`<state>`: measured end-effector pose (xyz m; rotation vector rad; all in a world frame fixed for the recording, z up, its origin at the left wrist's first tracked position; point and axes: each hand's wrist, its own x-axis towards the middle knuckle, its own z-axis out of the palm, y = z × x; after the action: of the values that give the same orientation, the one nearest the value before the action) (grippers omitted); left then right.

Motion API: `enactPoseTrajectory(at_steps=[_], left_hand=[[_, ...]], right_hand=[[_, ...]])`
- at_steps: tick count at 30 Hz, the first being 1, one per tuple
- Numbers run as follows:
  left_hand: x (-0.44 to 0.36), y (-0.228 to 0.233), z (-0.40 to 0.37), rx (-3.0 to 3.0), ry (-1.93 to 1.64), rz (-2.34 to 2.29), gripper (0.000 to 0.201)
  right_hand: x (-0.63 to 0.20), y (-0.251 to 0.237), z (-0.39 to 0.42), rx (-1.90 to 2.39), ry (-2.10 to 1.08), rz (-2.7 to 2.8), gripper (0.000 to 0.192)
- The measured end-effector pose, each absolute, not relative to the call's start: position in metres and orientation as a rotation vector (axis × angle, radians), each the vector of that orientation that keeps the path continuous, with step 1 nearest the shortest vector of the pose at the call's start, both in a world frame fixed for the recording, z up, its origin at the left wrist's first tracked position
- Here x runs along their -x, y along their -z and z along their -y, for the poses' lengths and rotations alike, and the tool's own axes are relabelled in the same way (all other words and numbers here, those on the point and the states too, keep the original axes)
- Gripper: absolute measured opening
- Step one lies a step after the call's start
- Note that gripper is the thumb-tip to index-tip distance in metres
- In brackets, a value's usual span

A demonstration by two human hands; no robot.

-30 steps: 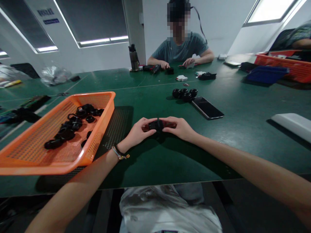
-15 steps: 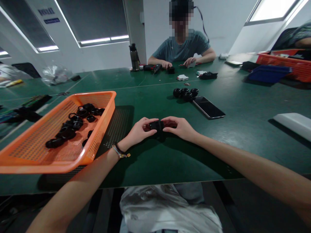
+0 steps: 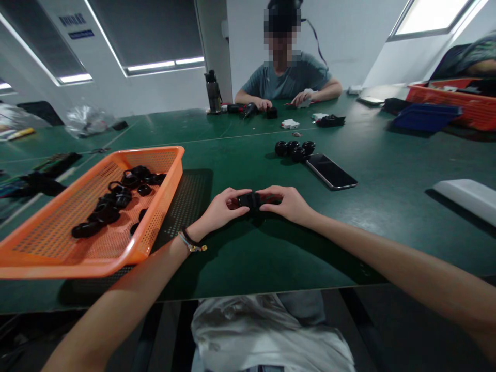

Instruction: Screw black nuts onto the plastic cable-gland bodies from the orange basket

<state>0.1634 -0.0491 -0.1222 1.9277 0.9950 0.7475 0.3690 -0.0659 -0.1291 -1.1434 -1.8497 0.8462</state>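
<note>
Hands met over the green table (image 3: 248,268), just in front of the person's body. The left hand (image 3: 219,211) and the right hand (image 3: 285,204) both had their fingers curled around one small black part (image 3: 250,199), which sat between them, low over the table top or perhaps resting on it; the view did not show which. The fingertips of each hand pinched the part from its own side, so neither hand was open. A bracelet (image 3: 190,243) was on the left wrist.

To the left of the hands stood an orange basket (image 3: 50,243) on a dark perforated mat (image 3: 189,196), and inside the basket lay many black ring-shaped pieces (image 3: 116,199). Further on the table, beyond the hands, a group of round black parts (image 3: 294,150) stood just beside a dark phone (image 3: 331,172) that lay flat. A white flat object (image 3: 467,199) lay at the right edge.

At the far side of the table another person (image 3: 289,77) sat with both hands on the table, near a dark bottle (image 3: 213,93). A blue tray (image 3: 424,118) and a red crate (image 3: 457,103) stood far to the right.
</note>
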Motion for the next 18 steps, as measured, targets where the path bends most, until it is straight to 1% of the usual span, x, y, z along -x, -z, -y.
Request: enactPoseTrajectory(at_steps=[5, 18], left_hand=[[-0.164, 0.1219, 0.0502, -1.905, -0.75, -0.981, 0.045], [-0.1628, 0.1193, 0.0515, -1.934, -0.736, -0.99, 0.044]], right_hand=[[-0.3679, 0.1295, 0.0666, 1.148, -0.921, 1.805, 0.035], [-0.3673, 0.1262, 0.0679, 1.203, -0.905, 1.835, 0.03]])
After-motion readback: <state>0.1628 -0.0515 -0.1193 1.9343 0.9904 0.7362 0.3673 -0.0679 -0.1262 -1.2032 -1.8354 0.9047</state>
